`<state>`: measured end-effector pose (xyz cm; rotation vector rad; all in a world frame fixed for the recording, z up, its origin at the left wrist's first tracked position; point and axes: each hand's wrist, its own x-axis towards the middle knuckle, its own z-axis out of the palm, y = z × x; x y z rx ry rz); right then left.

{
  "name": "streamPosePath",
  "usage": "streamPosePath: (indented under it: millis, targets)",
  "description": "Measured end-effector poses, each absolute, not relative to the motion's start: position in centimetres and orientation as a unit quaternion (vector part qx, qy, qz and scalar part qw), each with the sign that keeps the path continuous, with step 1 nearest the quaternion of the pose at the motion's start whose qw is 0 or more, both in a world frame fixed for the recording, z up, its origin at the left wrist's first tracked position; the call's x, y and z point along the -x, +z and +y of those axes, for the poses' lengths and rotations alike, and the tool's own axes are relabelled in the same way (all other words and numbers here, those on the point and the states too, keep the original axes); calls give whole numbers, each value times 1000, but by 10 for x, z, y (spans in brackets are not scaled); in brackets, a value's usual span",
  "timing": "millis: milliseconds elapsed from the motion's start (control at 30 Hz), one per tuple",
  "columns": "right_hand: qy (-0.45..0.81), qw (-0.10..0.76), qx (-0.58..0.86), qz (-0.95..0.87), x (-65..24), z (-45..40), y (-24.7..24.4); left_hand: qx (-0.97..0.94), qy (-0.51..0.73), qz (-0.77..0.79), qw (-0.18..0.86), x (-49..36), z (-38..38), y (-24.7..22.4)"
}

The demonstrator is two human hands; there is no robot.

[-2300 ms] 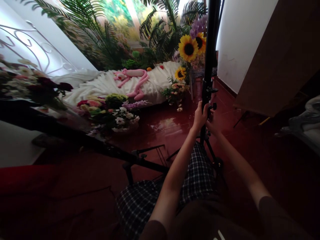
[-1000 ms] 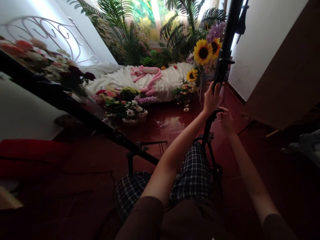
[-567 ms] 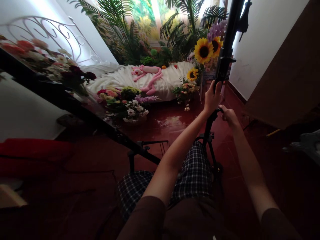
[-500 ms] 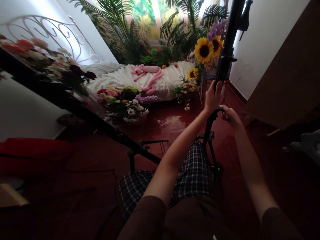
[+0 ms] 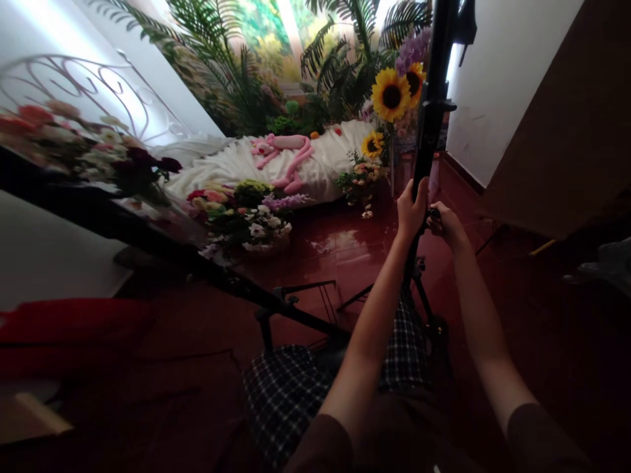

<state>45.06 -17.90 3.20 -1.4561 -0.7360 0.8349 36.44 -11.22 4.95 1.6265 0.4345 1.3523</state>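
Observation:
A black stand pole (image 5: 428, 131) rises on the right side of the view, slightly tilted, above tripod legs (image 5: 422, 295). My left hand (image 5: 412, 211) is wrapped around this pole, its thumb and fingers on both sides. Just right of it, my right hand (image 5: 447, 225) has its fingers closed on a small dark knob (image 5: 434, 213) on the pole's side. The knob is mostly covered by the fingers. A second black pole (image 5: 187, 256) slants across the left side, and neither hand touches it.
Behind stand a white-draped bed (image 5: 330, 154) with a pink plush toy (image 5: 290, 144), sunflowers (image 5: 391, 96), a flower basket (image 5: 259, 226) and palm fronds (image 5: 207, 46). A red bag-like thing (image 5: 73, 328) lies left. A large brown panel (image 5: 547, 144) stands right.
My left hand has slid down the pole, closer to the knob and my right hand. My right hand stays at the knob. The view has shifted slightly, and the slanted left pole sits lower.

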Motion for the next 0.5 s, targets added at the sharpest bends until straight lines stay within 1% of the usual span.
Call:
streamPosePath:
  millis: [67, 133, 333, 500]
  targets:
    - [391, 625, 615, -278, -448, -180, 32, -665, 548, 173, 477, -362, -113, 49]
    - [388, 644, 605, -261, -447, -182, 32, -673, 540, 165, 479, -361, -112, 50]
    - [303, 678, 611, -272, -449, -185, 30, -682, 528, 168, 478, -359, -110, 51]
    - [253, 701, 576, -337, -449, -189, 23, -679, 530, 161, 481, -361, -111, 49]
